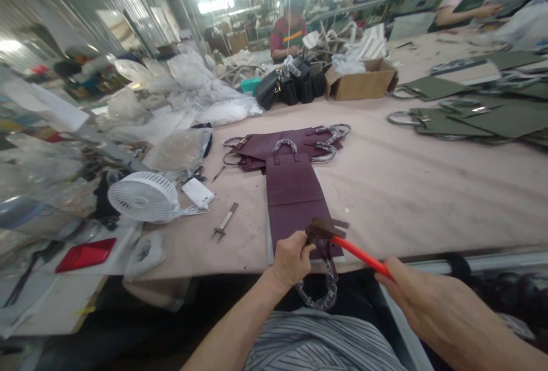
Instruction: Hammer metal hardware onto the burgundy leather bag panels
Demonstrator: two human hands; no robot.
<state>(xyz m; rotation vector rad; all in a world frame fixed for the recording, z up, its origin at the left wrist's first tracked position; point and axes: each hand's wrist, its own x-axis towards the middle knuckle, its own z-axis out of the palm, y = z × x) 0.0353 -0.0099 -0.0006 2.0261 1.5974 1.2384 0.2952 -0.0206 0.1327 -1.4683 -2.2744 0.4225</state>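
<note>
My right hand [406, 288] is wrapped round the orange handle of a hammer [362, 254]. The hammer's dark head [324, 227] is over the near end of a burgundy bag panel [295, 188], close to my left fingers. My left hand [293, 258] is closed in a pinch at that near end; what sits between its fingertips is hidden. A plastic-wrapped bag handle [319, 297] hangs from the panel over the table's front edge. Another wrapped handle [285, 145] curves up at the panel's far end. More burgundy panels [257, 151] with wrapped handles lie behind it.
To the left are calipers [225, 221], a white fan [145, 197], a white power bank [197, 193] and a red phone [85, 254]. Green bag panels [479, 114] are piled at right. Behind stand black bags [291, 84] and a cardboard box [362, 81]. Two co-workers work across the table.
</note>
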